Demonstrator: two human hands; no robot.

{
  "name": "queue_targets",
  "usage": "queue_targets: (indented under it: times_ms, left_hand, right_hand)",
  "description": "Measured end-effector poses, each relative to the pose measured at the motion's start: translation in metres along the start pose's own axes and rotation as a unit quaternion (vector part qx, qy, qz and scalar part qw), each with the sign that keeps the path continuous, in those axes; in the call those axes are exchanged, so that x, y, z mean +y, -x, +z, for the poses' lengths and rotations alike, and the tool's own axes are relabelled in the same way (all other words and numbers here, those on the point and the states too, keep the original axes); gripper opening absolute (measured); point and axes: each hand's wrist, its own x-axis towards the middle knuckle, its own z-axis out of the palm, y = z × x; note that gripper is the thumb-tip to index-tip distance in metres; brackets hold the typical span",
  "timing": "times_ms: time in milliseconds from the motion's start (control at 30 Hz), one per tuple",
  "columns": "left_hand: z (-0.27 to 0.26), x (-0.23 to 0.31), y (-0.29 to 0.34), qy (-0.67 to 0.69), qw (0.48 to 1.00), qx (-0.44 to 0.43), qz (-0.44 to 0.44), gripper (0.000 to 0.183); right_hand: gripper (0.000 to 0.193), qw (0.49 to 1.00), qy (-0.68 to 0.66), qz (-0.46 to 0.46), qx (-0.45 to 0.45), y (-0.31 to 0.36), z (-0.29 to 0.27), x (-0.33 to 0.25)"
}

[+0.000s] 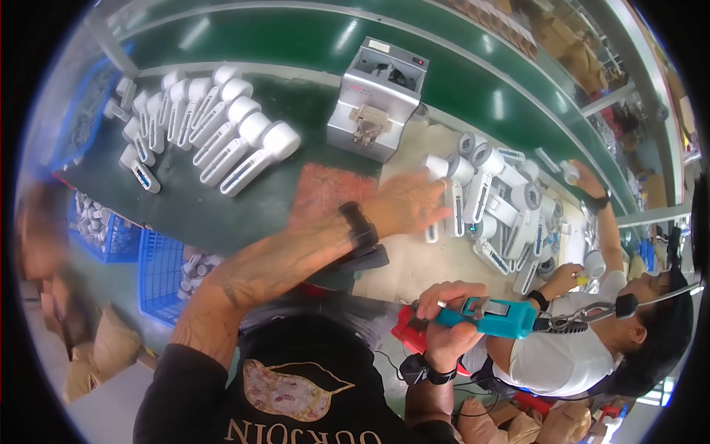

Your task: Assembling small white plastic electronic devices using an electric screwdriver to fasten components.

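My left hand [408, 206] reaches across the bench with its fingers apart, beside the nearest of the white plastic housings [456, 207] heaped on the right. Each housing has a round head and a long slotted handle. A slight blur covers the fingers, and nothing shows in them. My right hand [451, 325] is closed around a teal electric screwdriver [494, 317], held level in front of my body. A coiled cord and a metal clip run from the screwdriver's end towards the right.
A grey screw feeder [377, 100] stands at the back. Left of it, more white housings [255, 148] lie in a fanned row near a red mat [325, 189]. Blue baskets [159, 274] with small parts stand at left. A co-worker [562, 348] handles parts at right.
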Motion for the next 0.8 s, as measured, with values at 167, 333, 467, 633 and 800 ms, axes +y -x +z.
queue_targets:
  times_ms: [167,333,467,633,800]
  left_hand:
    - [-0.03,0.007,0.013,0.018,0.998,0.046,-0.035,0.033]
    - [-0.087,0.03,0.059,0.088,0.994,0.061,-0.01,0.036]
    - [-0.092,0.005,0.1,0.098,0.995,0.022,-0.015,0.037]
    - [-0.088,-0.008,0.121,-0.003,0.995,0.089,0.048,0.042]
    - [-0.081,-0.019,0.126,0.005,0.991,0.122,0.046,0.038]
  right_hand:
    - [0.077,1.0,0.012,-0.005,0.009,-0.017,0.007,0.007]
    - [0.069,0.999,0.045,-0.012,-0.002,-0.034,0.008,0.04]
    - [0.057,0.99,0.141,0.012,-0.025,-0.059,0.008,0.059]
    - [0.053,0.994,0.102,-0.023,0.002,-0.067,0.022,0.055]
    - [0.071,0.994,0.093,-0.056,0.011,-0.064,0.045,0.029]
